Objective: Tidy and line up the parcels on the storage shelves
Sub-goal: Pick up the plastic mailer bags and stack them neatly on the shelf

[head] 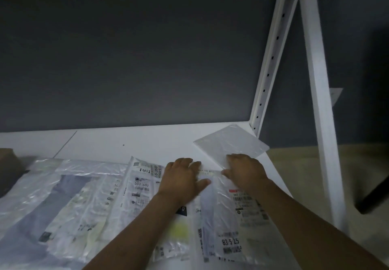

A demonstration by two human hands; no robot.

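Observation:
Several flat plastic parcels with printed labels lie side by side on the white shelf [126, 141]. My left hand [182, 178] rests palm down on the far end of a labelled parcel [141, 187]. My right hand [245, 171] presses on the top edge of the rightmost labelled parcel [229, 223], fingers bent over that edge. A small plain white parcel [231, 143] lies skewed at the shelf's back right corner, just beyond my right hand. A larger clear bag with grey contents [42, 202] lies at the left.
White perforated shelf uprights [271, 59] and a front post [317, 93] stand at the right. A dark wall is behind the shelf. A brown box [8, 168] sits at the far left. Beige floor and a dark object [374, 194] show past the right edge.

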